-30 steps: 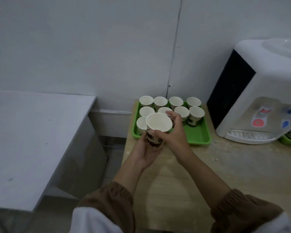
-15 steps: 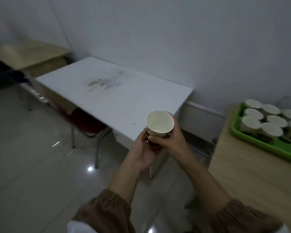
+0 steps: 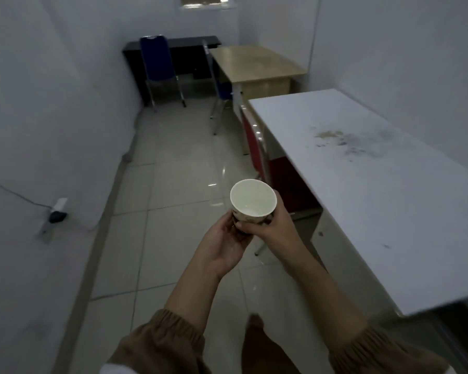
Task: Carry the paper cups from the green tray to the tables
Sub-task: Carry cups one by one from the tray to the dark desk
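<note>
Cup position: one paper cup (image 3: pixel 253 203) is sitting upright between both hands at the centre of the frame, hanging over the tiled floor (image 3: pixel 173 184), just left of the white counter (image 3: pixel 376 198) and not touching it.
Left hand: the left hand (image 3: pixel 224 244) is cradling the cup from below, its fingers curling round the lower wall.
Right hand: the right hand (image 3: pixel 276 225) is wrapping the cup's right side, thumb and fingers clasping the printed band.
Handling: the cup is looking light and thin-walled, so a hard squeeze is likely to buckle it; whether it is holding liquid cannot be told from here.
Where to hold: the lower wall and base, as both hands are doing now, are likely giving the steadiest grip, leaving the soft rim free.
Green tray: it is not showing in this view.
Count of cups: one.
Count of counters: three, with the white one running down the right, a wooden counter (image 3: pixel 254 62) beyond it at upper centre, and a black counter (image 3: pixel 173 44) standing against the far wall.
Count of chairs: one blue chair (image 3: pixel 158 59) at the black counter, one red chair (image 3: pixel 254 141) tucking under the white counter, and what is looking like a second blue one, mostly hidden.
</note>
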